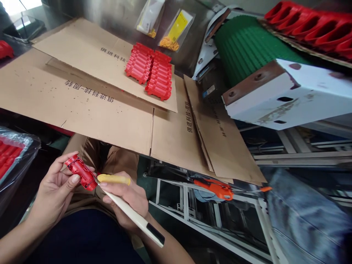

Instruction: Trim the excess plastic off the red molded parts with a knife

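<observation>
My left hand [59,183] holds a red plastic part [81,172], hollow and half-round with a flanged end, tilted above my lap. Thumb and fingers pinch it at its upper end. In my right hand [129,198] is a trimming knife [132,212] with a long cream handle and a dark end cap; its tip meets the lower right end of the red part. A yellow finger cot [114,179] covers my right index finger. The exact edge under the blade is too small to make out.
Cardboard sheets [90,99] cover the table, with rows of red parts [150,71] on them. Bags of yellow finger cots [176,31] lie behind. A green conveyor belt [255,47] carries more parts at right. A lined bin [16,154] stands left; orange-handled pliers [217,189] sit below the table edge.
</observation>
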`<state>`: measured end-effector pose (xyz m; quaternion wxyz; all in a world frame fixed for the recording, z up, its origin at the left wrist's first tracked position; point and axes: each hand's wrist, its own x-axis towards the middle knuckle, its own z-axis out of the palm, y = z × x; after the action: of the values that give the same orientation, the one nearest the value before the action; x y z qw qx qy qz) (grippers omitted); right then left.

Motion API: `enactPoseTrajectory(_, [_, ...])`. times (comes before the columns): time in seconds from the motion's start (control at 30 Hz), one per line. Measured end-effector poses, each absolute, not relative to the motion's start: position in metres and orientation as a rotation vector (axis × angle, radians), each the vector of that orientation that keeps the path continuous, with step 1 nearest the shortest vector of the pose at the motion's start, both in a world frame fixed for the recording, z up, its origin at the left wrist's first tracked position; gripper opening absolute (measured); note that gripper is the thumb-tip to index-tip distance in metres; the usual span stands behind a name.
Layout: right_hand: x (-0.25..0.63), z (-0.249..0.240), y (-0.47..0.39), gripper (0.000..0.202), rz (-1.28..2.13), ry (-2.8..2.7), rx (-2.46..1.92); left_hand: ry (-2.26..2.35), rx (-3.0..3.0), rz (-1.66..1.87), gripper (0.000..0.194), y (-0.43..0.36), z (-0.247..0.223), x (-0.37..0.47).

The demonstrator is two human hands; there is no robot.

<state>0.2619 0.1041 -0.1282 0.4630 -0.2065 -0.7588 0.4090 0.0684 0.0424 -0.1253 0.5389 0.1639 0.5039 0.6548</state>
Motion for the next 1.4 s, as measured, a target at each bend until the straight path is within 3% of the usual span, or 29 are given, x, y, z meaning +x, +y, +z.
enactPoseTrajectory(0.47, [0.263,-0.132,0.11,0.025,0.921,-1.924,-0.41,1.16,0.437,1.559,0.051,0.039,-0.128,0.068])
enactPoseTrajectory(0.8, [0.28,-0.112,0.136,0.02,0.998,-2.327,-0.252,1.137,0.377,1.488,0.045,0.038,-0.135,0.07])
enactPoseTrajectory(0.9, [0.277,-0.116,0.13,0.013,1.259,-2.092,-0.433,1.138,0.384,1.474,0.048,0.036,-0.139,0.069])
enactPoseTrajectory(1.0, [0.271,-0.124,0.125,0.022,1.714,-1.66,-0.603,1.195,0.43,1.471,0.053,0.035,-0.135,0.069])
enactPoseTrajectory(1.27, [0.257,-0.144,0.109,0.034,2.257,-0.941,-0.423,1.395,0.578,1.479,0.052,0.034,-0.128,0.072])
enactPoseTrajectory(1.33, [0.261,-0.14,0.101,0.04,2.28,-1.108,-0.272,1.316,0.518,1.493,0.054,0.036,-0.131,0.07])
enactPoseTrajectory(1.4, [0.268,-0.133,0.095,0.039,2.015,-1.519,-0.229,1.221,0.424,1.497,0.053,0.039,-0.132,0.068])
